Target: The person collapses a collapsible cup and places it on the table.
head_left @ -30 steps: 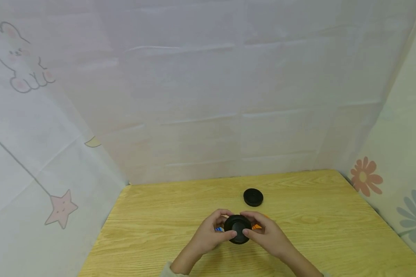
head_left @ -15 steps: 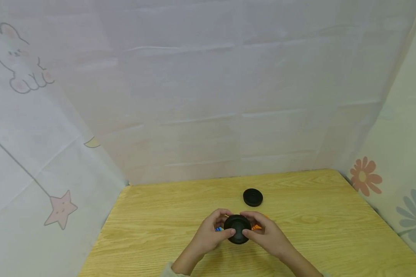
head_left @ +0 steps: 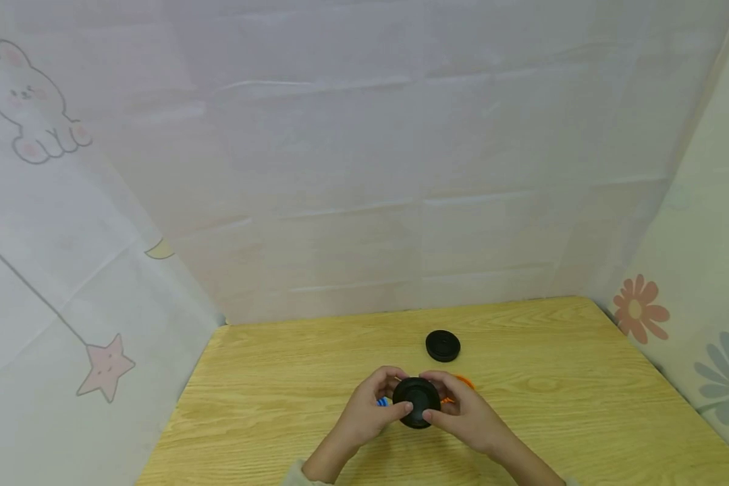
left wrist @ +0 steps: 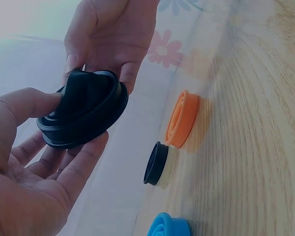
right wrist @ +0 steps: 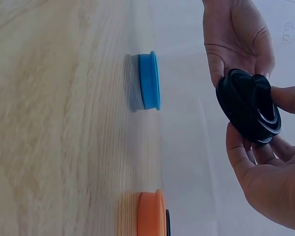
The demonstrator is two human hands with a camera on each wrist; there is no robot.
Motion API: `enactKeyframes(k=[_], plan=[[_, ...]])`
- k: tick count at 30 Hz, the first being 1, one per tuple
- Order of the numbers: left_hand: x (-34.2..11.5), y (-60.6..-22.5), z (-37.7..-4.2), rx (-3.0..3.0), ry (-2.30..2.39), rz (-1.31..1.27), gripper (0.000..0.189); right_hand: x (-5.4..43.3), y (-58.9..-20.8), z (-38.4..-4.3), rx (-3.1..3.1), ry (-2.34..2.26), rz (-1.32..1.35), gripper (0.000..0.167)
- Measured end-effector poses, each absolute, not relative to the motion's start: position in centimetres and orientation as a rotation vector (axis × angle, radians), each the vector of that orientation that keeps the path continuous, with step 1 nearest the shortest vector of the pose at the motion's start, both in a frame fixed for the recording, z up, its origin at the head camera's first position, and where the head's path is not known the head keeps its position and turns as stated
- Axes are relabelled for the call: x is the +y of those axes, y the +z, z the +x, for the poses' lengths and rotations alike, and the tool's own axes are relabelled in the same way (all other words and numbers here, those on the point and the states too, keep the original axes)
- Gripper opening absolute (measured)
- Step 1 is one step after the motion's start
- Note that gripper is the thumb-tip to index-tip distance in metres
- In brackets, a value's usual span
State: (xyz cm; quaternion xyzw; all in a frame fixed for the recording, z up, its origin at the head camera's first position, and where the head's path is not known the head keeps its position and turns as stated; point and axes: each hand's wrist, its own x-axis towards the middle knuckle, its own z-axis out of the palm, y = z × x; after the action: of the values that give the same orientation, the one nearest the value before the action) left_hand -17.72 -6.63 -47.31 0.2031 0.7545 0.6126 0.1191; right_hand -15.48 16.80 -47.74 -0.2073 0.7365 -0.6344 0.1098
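Both hands hold a black, round, ringed rubbery disc (head_left: 416,398) above the table, tipped so its face shows in the head view. My left hand (head_left: 364,412) grips its left side, thumb on the face and fingers behind and beneath. From the other side my right hand (head_left: 470,420) grips it the same way, its thumb low on the face. In the left wrist view the middle of the black disc (left wrist: 86,110) bulges up in a fold near the thumbs. The right wrist view shows a hollow in the same disc (right wrist: 248,105).
Beyond the hands a second black disc (head_left: 443,345) lies on the wooden table (head_left: 267,378). An orange ringed disc (left wrist: 182,118) and a blue one (right wrist: 149,81) lie on it too, mostly hidden behind the hands in the head view. Patterned cloth (head_left: 340,169) hangs around the table.
My right thumb has slid slightly left and down on the disc's face. More of the orange disc shows behind the right hand. The left hand has barely moved.
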Motion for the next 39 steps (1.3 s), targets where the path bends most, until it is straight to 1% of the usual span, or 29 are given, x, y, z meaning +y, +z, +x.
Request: enactKeyframes(k=[19, 23, 29, 39], plan=[[-6.49, -47.48, -17.7, 2.186, 1.796, 0.566, 0.037, 16.57, -47.5, -15.34, 2.085, -1.885, -0.546, 0.062], [-6.47, -47.54, -17.66, 2.185, 1.799, 0.558, 0.037, 16.49, -47.54, -15.31, 2.09, -1.885, -0.507, 0.06], [-6.33, -47.39, -17.44, 2.18, 1.803, 0.569, 0.041, 16.39, -47.6, -15.37, 2.172, -1.847, -0.435, 0.052], [-6.65, -47.23, -17.62, 2.151, 1.787, 0.565, 0.042, 16.81, -47.24, -15.34, 2.127, -1.871, -0.405, 0.053]])
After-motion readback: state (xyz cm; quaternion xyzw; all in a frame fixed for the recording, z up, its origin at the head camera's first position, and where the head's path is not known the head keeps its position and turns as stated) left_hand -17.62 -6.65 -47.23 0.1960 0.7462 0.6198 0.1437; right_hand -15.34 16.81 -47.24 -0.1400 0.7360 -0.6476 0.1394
